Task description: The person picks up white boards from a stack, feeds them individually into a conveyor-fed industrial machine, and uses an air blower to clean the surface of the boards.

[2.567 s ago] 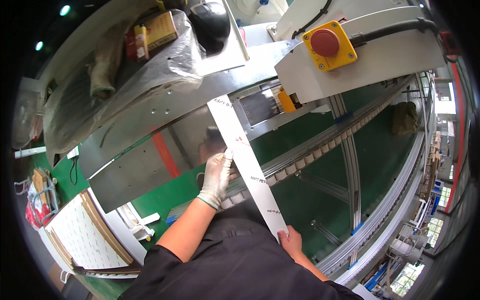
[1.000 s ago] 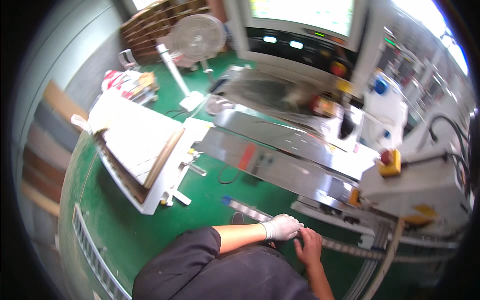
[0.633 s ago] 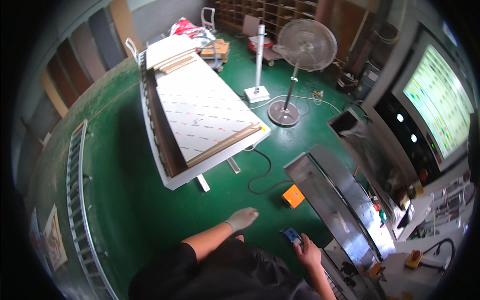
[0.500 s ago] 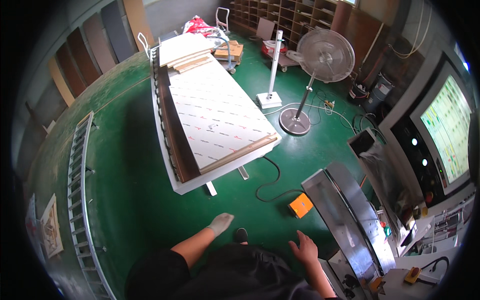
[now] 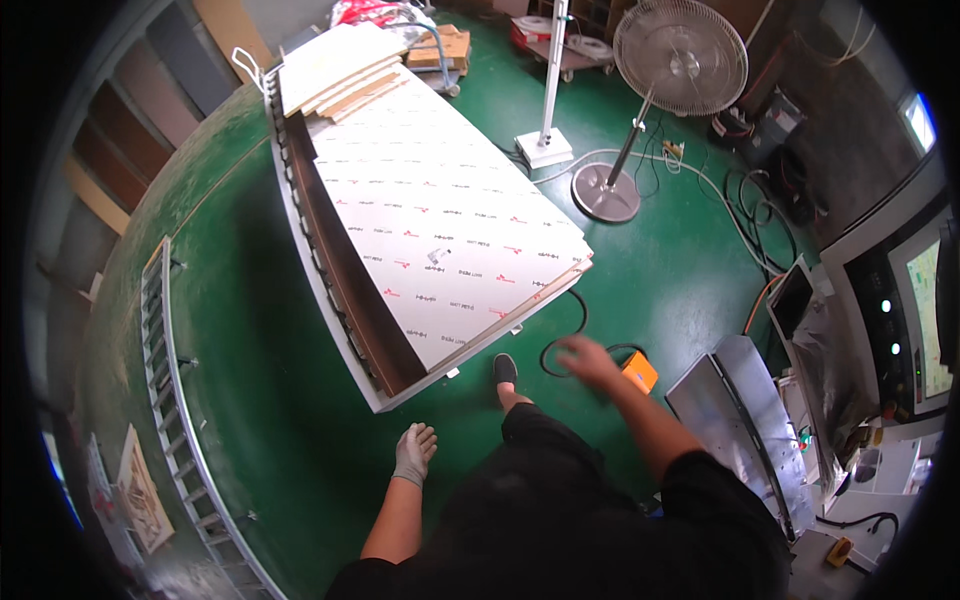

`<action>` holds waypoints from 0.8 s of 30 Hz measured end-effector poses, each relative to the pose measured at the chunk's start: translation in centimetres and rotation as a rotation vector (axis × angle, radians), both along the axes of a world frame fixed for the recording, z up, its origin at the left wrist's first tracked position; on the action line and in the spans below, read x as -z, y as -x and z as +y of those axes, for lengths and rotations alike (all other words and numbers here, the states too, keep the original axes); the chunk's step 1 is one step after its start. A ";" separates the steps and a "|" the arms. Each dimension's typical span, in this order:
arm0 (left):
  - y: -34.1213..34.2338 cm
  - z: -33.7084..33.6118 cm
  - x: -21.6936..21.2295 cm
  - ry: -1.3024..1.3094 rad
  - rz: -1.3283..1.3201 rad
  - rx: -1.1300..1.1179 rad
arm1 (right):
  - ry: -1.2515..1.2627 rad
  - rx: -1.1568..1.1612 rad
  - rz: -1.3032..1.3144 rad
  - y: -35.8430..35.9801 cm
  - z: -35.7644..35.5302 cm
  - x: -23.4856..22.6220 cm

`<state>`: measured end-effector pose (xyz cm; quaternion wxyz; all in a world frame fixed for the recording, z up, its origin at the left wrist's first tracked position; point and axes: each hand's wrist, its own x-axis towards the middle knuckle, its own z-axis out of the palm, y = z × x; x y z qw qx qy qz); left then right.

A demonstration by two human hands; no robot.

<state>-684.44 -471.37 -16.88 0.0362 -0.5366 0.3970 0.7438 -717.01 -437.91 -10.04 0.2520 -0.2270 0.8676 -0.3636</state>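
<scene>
My left hand (image 5: 415,452), in a pale grey glove, hangs just off the near end of the stack of boards (image 5: 455,250). Nothing is in it and its loosely bent fingers stand a little apart. The boards have a white printed film on top and rest on a long white-edged table (image 5: 322,290), with a dark brown strip (image 5: 355,285) along the left side. Bare and smeared by motion, my right hand (image 5: 588,362) reaches forward over the floor beside the stack's near right corner. It looks apart from the boards; its fingers cannot be made out.
Smaller boards (image 5: 345,70) lie on the stack's far end. Right of it stand a white post (image 5: 553,90) and a pedestal fan (image 5: 682,60), with cables on the green floor. An orange box (image 5: 640,372) and a metal-topped machine (image 5: 730,430) are at right, a ladder (image 5: 172,390) at left.
I have stepped forward and the stack is closer. My right hand has swung from beside the machine forward and across the floor. My left hand has come nearer the table's end, its fingers now showing.
</scene>
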 end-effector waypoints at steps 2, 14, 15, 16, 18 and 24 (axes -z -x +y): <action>3.0 -1.4 -0.4 0.025 -0.064 0.067 | 0.040 0.212 0.160 7.6 -2.6 2.6; 21.6 -12.5 -0.5 0.280 -0.084 0.261 | -0.442 0.545 0.180 20.1 -10.9 3.8; 21.8 -12.5 -1.2 0.331 -0.062 0.287 | -0.437 0.540 0.151 19.9 -11.3 4.6; 21.7 -12.3 -2.0 0.386 -0.046 0.325 | -0.416 0.468 0.210 20.1 -11.3 4.7; 24.4 -11.1 -2.7 0.349 -0.043 0.287 | -0.420 0.478 0.125 20.4 -9.4 4.3; 23.7 -13.1 -2.0 0.069 0.068 0.199 | -0.343 0.547 0.185 16.3 -9.8 5.3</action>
